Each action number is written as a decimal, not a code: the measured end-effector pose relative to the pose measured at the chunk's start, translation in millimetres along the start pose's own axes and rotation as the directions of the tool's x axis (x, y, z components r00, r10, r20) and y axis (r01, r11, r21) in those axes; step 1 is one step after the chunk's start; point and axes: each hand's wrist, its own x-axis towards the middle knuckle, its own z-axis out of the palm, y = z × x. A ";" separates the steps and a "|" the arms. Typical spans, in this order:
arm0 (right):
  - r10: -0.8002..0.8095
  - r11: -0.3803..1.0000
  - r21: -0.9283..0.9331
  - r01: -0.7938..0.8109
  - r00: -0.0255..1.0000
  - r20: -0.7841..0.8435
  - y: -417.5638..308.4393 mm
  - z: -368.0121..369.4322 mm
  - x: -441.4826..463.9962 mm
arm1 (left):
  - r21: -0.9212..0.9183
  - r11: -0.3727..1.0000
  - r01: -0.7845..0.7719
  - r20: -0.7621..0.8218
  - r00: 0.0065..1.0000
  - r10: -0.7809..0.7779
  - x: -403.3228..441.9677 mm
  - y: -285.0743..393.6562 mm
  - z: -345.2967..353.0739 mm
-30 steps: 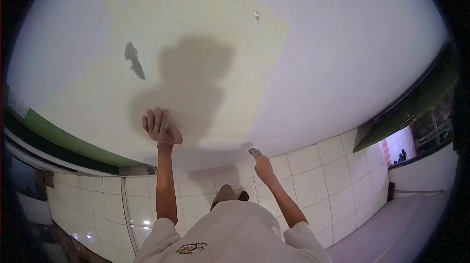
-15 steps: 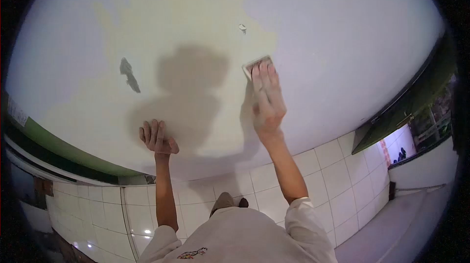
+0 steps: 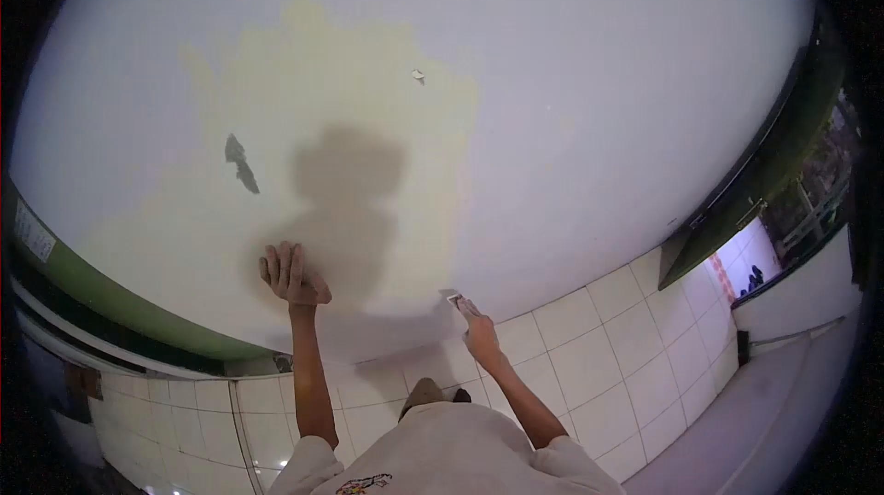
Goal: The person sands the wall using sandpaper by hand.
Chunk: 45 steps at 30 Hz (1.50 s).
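Observation:
My right hand [image 3: 481, 337] grips a small flat rectangular piece of sandpaper [image 3: 454, 298], seen nearly edge-on, low in front of the wall [image 3: 589, 117]. A shadow touches the sandpaper's upper edge; whether it presses on the wall I cannot tell. My left hand [image 3: 293, 276] is raised at the wall on the left, fingers loosely bent and apart, with nothing visible in it. Above my hands, a yellowish patch [image 3: 350, 62] shows through the whitish paint. It has a grey bare spot [image 3: 241, 163] and a small chipped mark [image 3: 418, 77].
A green frame [image 3: 110, 283] borders the wall on the left, with a paper label [image 3: 35, 235]. At the right, a dark green door or shutter [image 3: 714, 242] stands out by an opening. White floor tiles [image 3: 589, 348] lie below, around my feet.
My right hand has moved down the wall with the sandpaper, which has turned from face-on to nearly edge-on. My left hand stays in about the same place. The view has shifted slightly.

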 end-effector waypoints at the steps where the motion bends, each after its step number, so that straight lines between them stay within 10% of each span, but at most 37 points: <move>1: -0.001 1.000 -0.003 0.001 1.000 -0.006 -18.6 -16.1 2.6 | 0.007 1.000 0.000 -0.011 1.000 0.000 0.5 0.1 0.0; 7: -0.428 0.882 -0.100 0.460 0.695 -0.578 -200.9 -185.4 51.8 | 0.005 1.000 -0.004 -0.010 1.000 0.004 5.7 3.7 -0.7; 12: -0.589 0.767 -0.295 0.570 0.444 -0.675 -244.3 -226.8 108.5 | 0.042 0.999 -0.003 -0.012 1.000 0.003 3.1 2.7 2.2; 22: -0.625 0.780 -0.421 0.463 0.538 -0.567 -143.6 -121.9 124.3 | 0.032 0.999 0.010 0.001 1.000 -0.010 1.7 3.5 0.2; 30: -0.304 0.953 -0.074 0.295 0.901 -0.310 -78.5 -72.5 35.2 | 0.050 0.999 0.000 0.019 1.000 -0.001 -4.0 5.1 -3.0; 38: -0.572 0.765 -0.274 0.583 0.418 -0.706 -234.1 -234.2 74.0 | 0.031 0.999 0.005 0.010 1.000 -0.006 -1.6 6.3 -1.5; 42: -0.580 0.778 -0.243 0.579 0.513 -0.633 -250.3 -236.6 126.9 | 0.065 0.998 -0.021 0.022 1.000 0.019 -14.5 -3.6 -1.8; 45: -0.634 0.748 -0.393 0.535 0.400 -0.662 -240.0 -216.8 154.0 | 0.039 0.999 -0.015 0.021 1.000 0.014 -14.8 2.8 -1.5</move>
